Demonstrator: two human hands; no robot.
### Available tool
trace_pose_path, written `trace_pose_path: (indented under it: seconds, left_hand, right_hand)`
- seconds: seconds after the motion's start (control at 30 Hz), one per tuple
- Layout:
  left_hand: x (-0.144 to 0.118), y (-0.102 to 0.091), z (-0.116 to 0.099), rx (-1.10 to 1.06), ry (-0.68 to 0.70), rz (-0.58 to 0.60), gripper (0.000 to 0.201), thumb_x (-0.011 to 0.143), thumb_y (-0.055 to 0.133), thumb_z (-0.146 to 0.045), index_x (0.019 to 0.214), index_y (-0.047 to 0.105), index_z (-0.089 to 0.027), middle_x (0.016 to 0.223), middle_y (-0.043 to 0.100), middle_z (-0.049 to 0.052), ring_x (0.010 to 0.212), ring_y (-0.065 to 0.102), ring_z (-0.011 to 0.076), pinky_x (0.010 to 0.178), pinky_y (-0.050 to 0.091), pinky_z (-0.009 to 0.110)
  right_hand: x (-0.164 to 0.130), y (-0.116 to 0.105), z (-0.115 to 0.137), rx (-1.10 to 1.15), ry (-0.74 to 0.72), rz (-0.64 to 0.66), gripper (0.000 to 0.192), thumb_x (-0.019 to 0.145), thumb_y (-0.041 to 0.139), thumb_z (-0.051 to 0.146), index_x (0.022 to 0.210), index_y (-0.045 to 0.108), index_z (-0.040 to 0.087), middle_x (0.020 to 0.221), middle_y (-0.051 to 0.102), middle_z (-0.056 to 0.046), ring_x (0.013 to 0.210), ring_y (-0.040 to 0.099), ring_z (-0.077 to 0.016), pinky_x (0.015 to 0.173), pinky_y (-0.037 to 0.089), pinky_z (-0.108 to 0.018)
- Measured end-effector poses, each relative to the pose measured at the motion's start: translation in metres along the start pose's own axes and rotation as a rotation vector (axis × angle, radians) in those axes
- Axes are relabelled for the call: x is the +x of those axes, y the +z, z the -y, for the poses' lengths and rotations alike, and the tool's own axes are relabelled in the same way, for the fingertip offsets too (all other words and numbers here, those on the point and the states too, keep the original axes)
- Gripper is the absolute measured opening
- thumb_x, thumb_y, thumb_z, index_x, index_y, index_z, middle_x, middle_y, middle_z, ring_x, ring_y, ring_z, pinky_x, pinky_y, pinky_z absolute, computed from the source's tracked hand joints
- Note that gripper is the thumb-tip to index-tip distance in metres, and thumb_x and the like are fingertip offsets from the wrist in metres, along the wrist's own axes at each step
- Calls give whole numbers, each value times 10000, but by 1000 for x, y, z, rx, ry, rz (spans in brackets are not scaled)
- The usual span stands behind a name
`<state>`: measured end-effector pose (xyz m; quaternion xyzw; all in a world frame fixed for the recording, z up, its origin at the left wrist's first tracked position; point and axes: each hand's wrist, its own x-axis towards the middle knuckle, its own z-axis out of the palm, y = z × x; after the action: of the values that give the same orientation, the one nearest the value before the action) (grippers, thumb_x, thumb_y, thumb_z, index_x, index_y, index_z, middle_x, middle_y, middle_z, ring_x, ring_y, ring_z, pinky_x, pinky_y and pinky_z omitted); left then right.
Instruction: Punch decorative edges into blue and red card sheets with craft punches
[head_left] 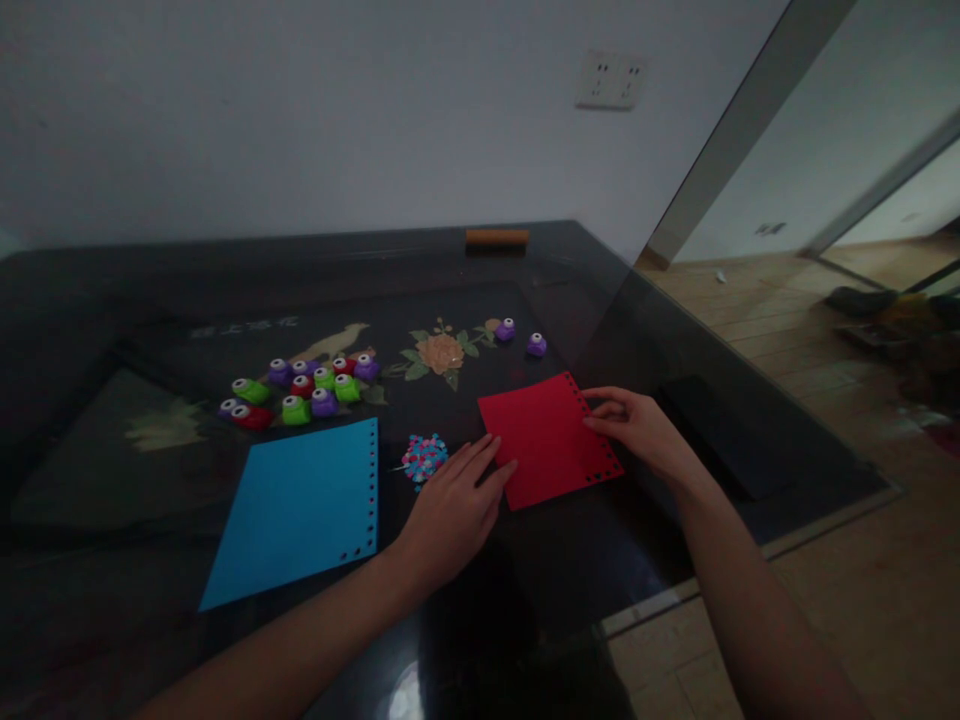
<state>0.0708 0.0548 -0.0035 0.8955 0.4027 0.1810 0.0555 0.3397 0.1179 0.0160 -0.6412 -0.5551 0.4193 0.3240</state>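
Note:
A red sheet of paper lies on the dark table, with small punched holes along its right edge and part of the near edge. My left hand rests at its left edge, fingers stretched out and the thumb on the paper. At the right edge, my right hand has bent fingers and thumb closed on the sheet beside the holes. Just left of my left fingers is a small pile of pink, blue and white paper punchings. Further left lies a blue sheet of paper, also punched along its right edge and near corner.
Several green, red and purple craft punches are grouped behind the blue sheet. Two purple punches stand behind the red one. A brown roll lies by the wall, and a dark flat object is right of my right hand.

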Motion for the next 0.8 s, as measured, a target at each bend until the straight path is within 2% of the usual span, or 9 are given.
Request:
trace_pose_path:
  seconds: [0.5,0.67,0.8]
  left_hand:
    - [0,0,0,1,2,2,371,863,494,-91,1217,577,-162,1356,517,170,1272,467,269,1029,425,469]
    - [0,-1,-1,-2,9,5,365,858,495,-89,1205,585,-160,1351,522,172,1273,465,276,1024,429,475]
    - [0,-1,0,-6,7,-1,362,863,485,-90,1203,587,-161,1353,519,172,1267,472,280,1019,434,482]
  right_hand:
    - [0,1,1,-38,-12,-3,410,669,696,193,1073,627,178,686,658,-5,616,617,-156,609,488,-284]
    - [2,-4,-4,-123,-86,-111,507,656,722,294,1138,593,202,735,608,7,534,541,-122,502,438,-256]
    - [5,-4,-10,-254,-194,-171,390,680,706,300,1052,649,197,743,576,-4,583,521,-132,566,435,-276]
